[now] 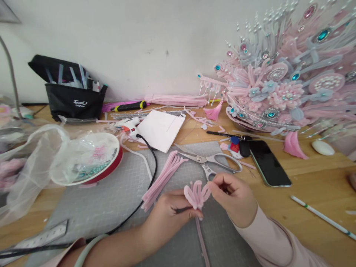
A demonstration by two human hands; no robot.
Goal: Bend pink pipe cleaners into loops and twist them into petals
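Observation:
Low over the grey cutting mat (105,207), my left hand (175,207) pinches the base of a pink pipe-cleaner flower (198,194). Several looped petals fan upward from the grip, and a pink stem hangs down below. My right hand (236,196) is closed, thumb and forefinger pinching the tip of the flower's right-hand loop. Beyond the left hand lies a bundle of pink pipe cleaners (164,178) on the mat. Scissors (207,159) rest just past the right hand, blades pointing left.
A bowl of beads (111,174) and a black case (75,102) stand left. A white glue gun (130,126) trails its black cord across the mat. At right are a phone (269,163), a white-green stick (322,217) and a large beaded pink headdress (278,81).

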